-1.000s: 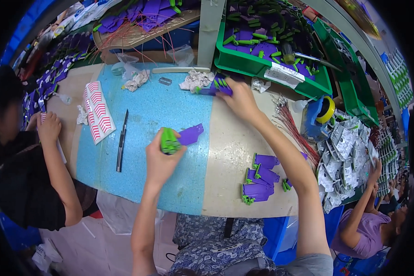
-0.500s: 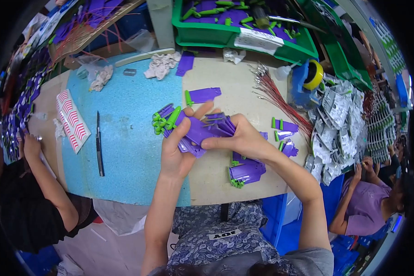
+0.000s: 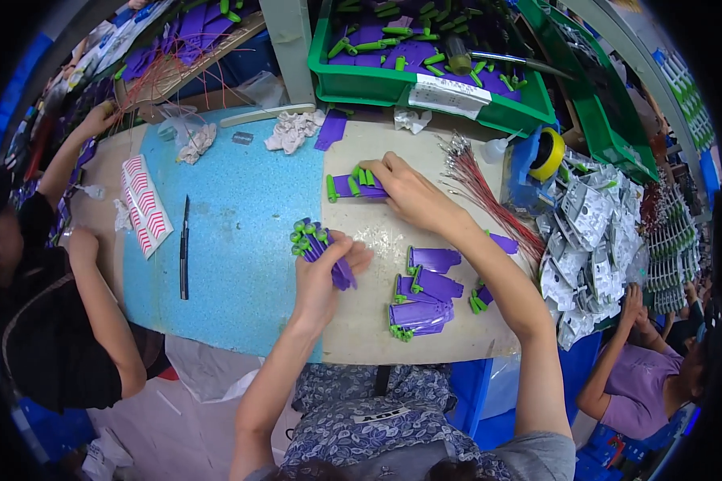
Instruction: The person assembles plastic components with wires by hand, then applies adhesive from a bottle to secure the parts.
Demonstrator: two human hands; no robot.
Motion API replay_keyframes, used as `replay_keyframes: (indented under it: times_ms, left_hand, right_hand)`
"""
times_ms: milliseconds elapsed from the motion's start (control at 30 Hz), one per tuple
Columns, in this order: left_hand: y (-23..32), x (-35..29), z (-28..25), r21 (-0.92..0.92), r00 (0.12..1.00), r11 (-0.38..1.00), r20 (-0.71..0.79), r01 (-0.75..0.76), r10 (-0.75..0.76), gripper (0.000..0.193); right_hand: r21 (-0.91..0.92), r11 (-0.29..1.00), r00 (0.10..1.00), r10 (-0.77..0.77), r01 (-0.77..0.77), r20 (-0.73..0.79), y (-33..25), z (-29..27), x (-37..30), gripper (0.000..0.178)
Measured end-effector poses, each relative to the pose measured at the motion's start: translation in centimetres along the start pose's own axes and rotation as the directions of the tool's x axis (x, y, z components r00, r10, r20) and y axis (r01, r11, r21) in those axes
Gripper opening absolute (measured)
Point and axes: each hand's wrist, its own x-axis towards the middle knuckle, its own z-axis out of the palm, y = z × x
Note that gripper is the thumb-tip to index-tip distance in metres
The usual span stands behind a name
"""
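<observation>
My left hand (image 3: pixel 321 279) is closed round a bundle of flat purple pieces with green rounded ends (image 3: pixel 313 239), the green ends clustered toward the left. Farther off, my right hand (image 3: pixel 417 195) grips a few more purple pieces with green ends (image 3: pixel 367 178). These are over a purple piece lying on the table, whose green end (image 3: pixel 331 188) shows at the left; whether they touch it I cannot tell. Right of my left hand, small stacks of the same purple pieces (image 3: pixel 423 313) lie on the tabletop. Another few (image 3: pixel 481 298) are partly hidden behind my right forearm.
A green bin (image 3: pixel 361 86) of similar pieces stands at the back, a screwdriver across it. A craft knife (image 3: pixel 184 248) lies on the blue mat (image 3: pixel 241 240). Red wires (image 3: pixel 489 188), a yellow tape roll (image 3: pixel 547 154) and grey metal parts (image 3: pixel 590 224) are at right. People sit on both sides.
My hands have separated. My right hand has moved away from the left to the far purple pile with a few pieces; the left still holds its bundle. The person at left has reached out an arm.
</observation>
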Motion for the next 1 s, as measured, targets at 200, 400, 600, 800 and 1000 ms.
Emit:
replay_keyframes:
  times_ms: [200, 400, 600, 800, 1000]
  left_hand:
    - [-0.6, 4.1, 0.9, -0.336, 0.998, 0.941, 0.029, -0.037, 0.05, 0.019]
    - [0.1, 5.4, 2.9, -0.148, 0.979, 0.968, 0.002, -0.201, 0.204, 0.039]
    - [4.9, 6.9, 1.2, 0.198, 0.927, 0.968, 0.369, -0.156, 0.074, 0.023]
    - [5.0, 14.3, 3.0, 0.825, 0.479, -0.303, 0.533, -0.477, 0.698, 0.044]
    - [5.8, 15.4, 3.5, 0.887, 0.594, -0.351, 0.461, -0.299, 0.659, 0.04]
  right_hand:
    - [0.357, 0.897, 0.96, 0.207, -0.262, 0.187, -0.2, 0.0, 0.3, 0.023]
    - [0.437, 0.825, 0.928, 0.365, -0.358, 0.071, -3.7, -1.2, -1.4, 0.025]
    - [0.031, 0.994, 0.986, -0.097, 0.102, -0.137, -3.0, -1.8, -0.4, 0.035]
    - [-0.315, 0.925, 0.881, 0.043, -0.213, -0.471, 4.7, 3.9, 6.1, 0.016]
    - [-0.389, 0.896, 0.948, 0.097, -0.216, -0.303, 5.5, 3.0, 6.3, 0.015]
